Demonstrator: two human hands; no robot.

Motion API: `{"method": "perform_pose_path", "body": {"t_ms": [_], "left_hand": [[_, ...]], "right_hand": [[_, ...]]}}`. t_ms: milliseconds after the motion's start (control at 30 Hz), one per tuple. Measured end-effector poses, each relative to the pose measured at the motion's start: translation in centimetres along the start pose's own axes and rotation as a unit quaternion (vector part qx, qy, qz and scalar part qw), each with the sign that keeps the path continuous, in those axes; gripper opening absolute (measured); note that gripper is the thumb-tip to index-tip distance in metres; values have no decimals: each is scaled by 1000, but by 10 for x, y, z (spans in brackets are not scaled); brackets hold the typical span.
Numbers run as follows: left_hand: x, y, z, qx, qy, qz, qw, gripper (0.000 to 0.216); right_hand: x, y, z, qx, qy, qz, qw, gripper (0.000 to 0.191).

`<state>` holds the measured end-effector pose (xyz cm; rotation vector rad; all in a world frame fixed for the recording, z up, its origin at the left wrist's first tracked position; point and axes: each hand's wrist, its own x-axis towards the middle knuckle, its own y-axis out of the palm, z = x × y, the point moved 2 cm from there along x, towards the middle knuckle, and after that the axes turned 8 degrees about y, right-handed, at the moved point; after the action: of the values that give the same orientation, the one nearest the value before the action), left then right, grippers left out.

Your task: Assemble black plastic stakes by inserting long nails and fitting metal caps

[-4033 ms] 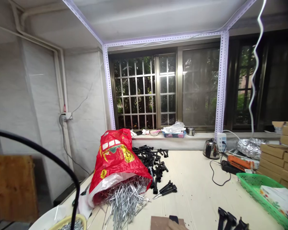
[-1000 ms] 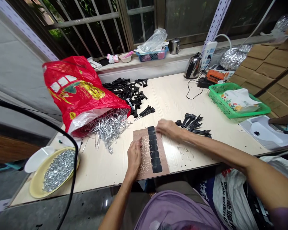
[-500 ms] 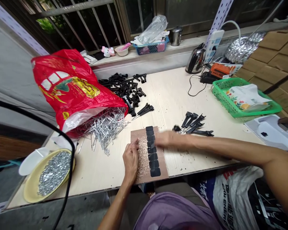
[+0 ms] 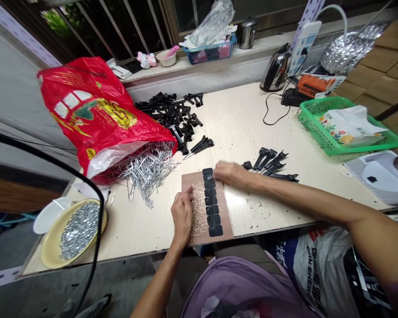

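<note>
A brown board (image 4: 227,227) lies at the table's front edge, with a column of black rounded-square pieces (image 4: 213,210) on it and pale specks to their left. My left hand (image 4: 182,212) rests on the board's left side, thumb and fingertips pressed together. What they hold, if anything, is too small to make out. My right hand (image 4: 232,174) is at the far end of the column, its fingers curled at the upper black pieces. Its fingertips are partly hidden and slightly blurred. Right of it lies a fan of black long-handled parts (image 4: 268,160) with thin metal shafts.
A red bag (image 4: 102,110) spills metal pins (image 4: 149,168) onto the table, left of a heap of black parts (image 4: 172,112). A yellow bowl (image 4: 49,254) of small metal pieces stands front left. A green basket (image 4: 338,150), kettle (image 4: 276,70) and black cable (image 4: 97,221) surround the workspace.
My right hand has moved away from me along the column, to its upper pieces. My left hand stays on the board's left side. The camera view has shifted slightly.
</note>
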<state>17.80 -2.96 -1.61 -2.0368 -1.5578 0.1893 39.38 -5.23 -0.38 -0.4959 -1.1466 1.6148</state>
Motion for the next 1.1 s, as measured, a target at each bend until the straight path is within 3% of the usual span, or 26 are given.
{"method": "perform_pose_path", "body": {"t_ms": [67, 200, 333, 400, 467, 600, 733, 833, 900, 967, 1100], "left_hand": [[0, -1, -1, 0, 1, -5, 1000, 42], [-1, -3, 1, -4, -3, -1, 1000, 41], [-1, -4, 5, -24, -11, 9, 1000, 38], [0, -3, 6, -40, -13, 9, 999, 38], [-1, -1, 6, -57, -15, 1, 998, 38], [-7, -10, 5, -79, -21, -35, 996, 34], [-18, -56, 23, 6, -25, -101, 995, 29], [-28, -101, 48, 115, -26, -153, 981, 25], [-32, -121, 64, 162, -25, -152, 975, 25], [-31, -128, 75, 182, -8, -123, 975, 25], [-20, -120, 81, 228, 44, -30, 972, 25]], "right_hand": [[1, 0, 1, 7, 34, -2, 999, 29], [-23, -3, 4, -14, -23, 48, 998, 25], [-48, -46, -26, -158, 67, 49, 984, 29], [-41, -67, -39, -215, 89, 22, 972, 29], [-16, -72, -45, -224, 89, -22, 970, 26], [67, -32, -47, -202, 56, -62, 976, 28], [123, 18, -52, -219, 58, -60, 972, 19], [130, 33, -59, -219, 54, -65, 972, 22], [127, 35, -64, -203, 55, -63, 975, 24], [124, 36, -66, -195, 62, -56, 977, 26], [121, 39, -65, -213, 79, -37, 973, 26]]}}
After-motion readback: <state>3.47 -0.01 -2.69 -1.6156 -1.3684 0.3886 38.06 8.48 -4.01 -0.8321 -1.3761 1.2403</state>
